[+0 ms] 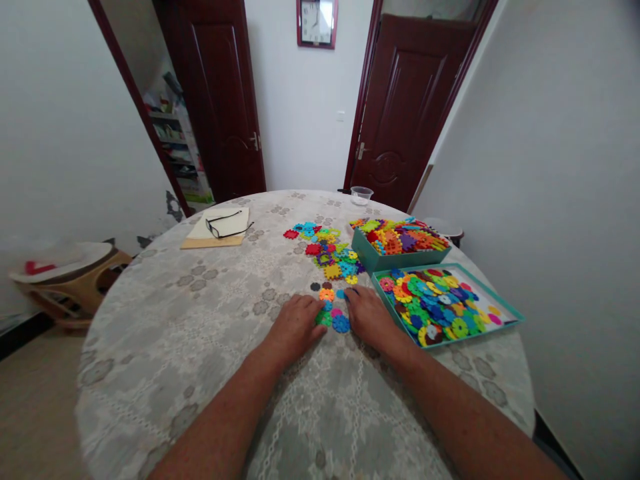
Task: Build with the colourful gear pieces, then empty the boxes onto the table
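Observation:
My left hand rests on the tablecloth with its fingers bent. Its thumb and fingertips close in on the edge of a green gear-shaped disc. Opposite it, my right hand has its fingers curled, with a small blue disc at the fingertips. Between the hands lie a larger blue gear disc, a pink disc and an orange gear disc. A dark disc and a brown disc sit just beyond them. My fingers partly cover some pieces.
Beyond my hands spreads a loose pile of gear pieces. On the right stand a full teal box and a shallow tray of discs. Glasses lie on paper at left. A clear bowl is at the far edge.

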Tool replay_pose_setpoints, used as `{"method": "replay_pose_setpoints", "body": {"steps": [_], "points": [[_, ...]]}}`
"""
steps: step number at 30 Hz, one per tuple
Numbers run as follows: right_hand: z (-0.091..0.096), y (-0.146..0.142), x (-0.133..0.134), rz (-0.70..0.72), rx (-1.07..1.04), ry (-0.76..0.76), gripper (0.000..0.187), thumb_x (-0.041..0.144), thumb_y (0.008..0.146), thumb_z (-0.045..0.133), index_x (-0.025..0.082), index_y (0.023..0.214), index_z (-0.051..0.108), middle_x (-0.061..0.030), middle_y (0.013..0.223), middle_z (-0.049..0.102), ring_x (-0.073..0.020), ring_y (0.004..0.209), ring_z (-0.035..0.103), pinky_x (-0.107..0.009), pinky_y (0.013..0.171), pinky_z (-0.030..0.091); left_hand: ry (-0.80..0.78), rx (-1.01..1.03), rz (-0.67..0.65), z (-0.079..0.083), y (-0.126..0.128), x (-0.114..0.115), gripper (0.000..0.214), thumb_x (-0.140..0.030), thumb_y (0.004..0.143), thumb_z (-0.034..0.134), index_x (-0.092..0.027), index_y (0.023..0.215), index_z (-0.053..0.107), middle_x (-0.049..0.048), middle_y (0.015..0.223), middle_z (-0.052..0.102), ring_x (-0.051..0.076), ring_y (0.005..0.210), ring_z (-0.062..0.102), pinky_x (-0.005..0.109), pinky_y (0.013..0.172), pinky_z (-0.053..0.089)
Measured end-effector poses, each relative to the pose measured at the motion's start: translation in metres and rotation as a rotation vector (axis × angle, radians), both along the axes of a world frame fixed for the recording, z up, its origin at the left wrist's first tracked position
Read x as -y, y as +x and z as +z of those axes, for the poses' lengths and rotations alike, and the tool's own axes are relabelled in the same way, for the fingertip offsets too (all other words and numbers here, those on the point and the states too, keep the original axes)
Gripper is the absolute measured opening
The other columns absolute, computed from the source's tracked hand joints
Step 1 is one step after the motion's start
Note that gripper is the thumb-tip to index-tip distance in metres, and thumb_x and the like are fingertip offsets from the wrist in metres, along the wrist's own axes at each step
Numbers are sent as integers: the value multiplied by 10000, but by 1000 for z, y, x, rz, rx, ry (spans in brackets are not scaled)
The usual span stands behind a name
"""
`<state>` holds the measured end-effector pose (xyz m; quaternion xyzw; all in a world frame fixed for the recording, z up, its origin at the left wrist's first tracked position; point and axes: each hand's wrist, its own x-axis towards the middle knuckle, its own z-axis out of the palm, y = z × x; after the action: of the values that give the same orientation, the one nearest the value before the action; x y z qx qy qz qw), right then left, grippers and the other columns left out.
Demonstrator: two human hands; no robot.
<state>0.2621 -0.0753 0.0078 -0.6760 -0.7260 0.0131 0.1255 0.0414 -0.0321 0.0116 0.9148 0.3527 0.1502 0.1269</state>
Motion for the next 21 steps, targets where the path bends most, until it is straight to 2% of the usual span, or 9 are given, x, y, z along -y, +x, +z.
{"method": "replay_pose_setpoints", "body": {"steps": [5, 9, 11, 13, 16, 18, 21], "points": [[9, -5, 5, 234, -300, -11, 360, 128, 967, 551, 171, 1303, 672, -129, 1332, 689, -244, 1276, 589, -390, 1150, 402, 9, -1, -40, -7, 0, -5, 328, -295, 919, 705, -226, 1236, 655, 98, 1187, 673, 267, 1117, 591, 399, 1027, 441], [16, -6, 6, 373, -504, 7, 437, 124, 946, 576, 223, 1366, 642, -90, 1395, 672, -214, 1307, 599, -380, 1158, 414, 4, 1, -51, -7, -1, -5, 330, -263, 935, 672, -220, 1260, 641, 99, 1200, 675, 265, 1120, 590, 387, 1011, 445], [21, -1, 5, 311, -514, 62, 408, 119, 960, 536, 206, 1341, 653, -99, 1377, 676, -208, 1290, 609, -366, 1136, 430, 4, -2, -46, -4, -1, -4, 311, -270, 940, 666, -213, 1245, 649, 105, 1195, 676, 269, 1119, 591, 394, 1013, 444], [26, 7, 5, 182, -428, 75, 345, 127, 965, 518, 174, 1265, 681, -119, 1290, 705, -220, 1206, 644, -357, 1074, 460, -1, -5, -36, 0, -2, -1, 287, -279, 947, 657, -206, 1225, 658, 110, 1178, 679, 273, 1117, 591, 402, 1014, 442], [33, 18, 9, 44, -250, -65, 260, 186, 961, 557, 147, 1171, 705, -136, 1159, 731, -245, 1074, 672, -349, 953, 482, -24, -8, -24, 5, -3, 2, 307, -327, 956, 656, -201, 1236, 658, 115, 1184, 679, 278, 1121, 590, 405, 1012, 442], [35, 21, 12, 13, -160, -161, 262, 242, 949, 597, 137, 1165, 703, -151, 1146, 725, -264, 1047, 668, -348, 904, 470, -44, -13, -26, 6, -3, 4, 426, -421, 912, 726, -214, 1278, 652, 117, 1212, 672, 291, 1133, 588, 411, 1013, 441], [35, 21, 15, 34, -87, -236, 258, 299, 917, 651, 142, 1117, 698, -146, 1116, 708, -263, 1009, 650, -328, 842, 440, -42, -18, -13, 4, -1, 7, 704, -584, 746, 859, -254, 1330, 644, 111, 1224, 655, 318, 1140, 577, 422, 1000, 441]]}}
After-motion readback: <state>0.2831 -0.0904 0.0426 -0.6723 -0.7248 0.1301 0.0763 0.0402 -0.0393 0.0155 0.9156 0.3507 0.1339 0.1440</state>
